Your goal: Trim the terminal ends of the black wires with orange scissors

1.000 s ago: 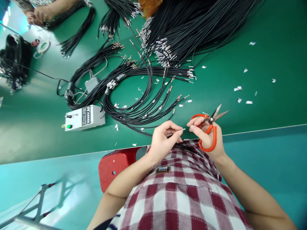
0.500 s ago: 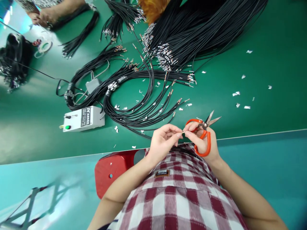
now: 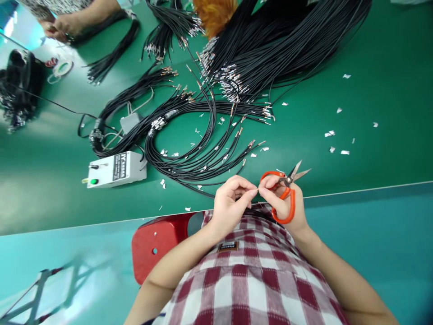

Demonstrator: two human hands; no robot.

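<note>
Just above my lap, at the table's front edge, my left hand (image 3: 233, 201) pinches the end of a thin black cable. My right hand (image 3: 282, 198) meets it fingertip to fingertip at the cable's small, pale end. Orange-handled scissors (image 3: 288, 180) hang on my right hand, their blades apart and pointing up and right. Most of the held cable is hidden by my fingers. Beyond my hands a looped bundle of black cables (image 3: 182, 168) lies on the green table, its stripped ends fanned toward the right.
A white box with a green button (image 3: 117, 170) stands left of the loops. Large black cable piles (image 3: 284, 40) and orange fluff (image 3: 215, 16) lie at the back. White scraps (image 3: 329, 133) dot the table (image 3: 382, 158). Another person's hands (image 3: 61, 28) are at upper left. A red stool (image 3: 154, 250) is below.
My fingertips have drawn closer together over the cable end, and less of it shows between them. The whole view has shifted slightly.
</note>
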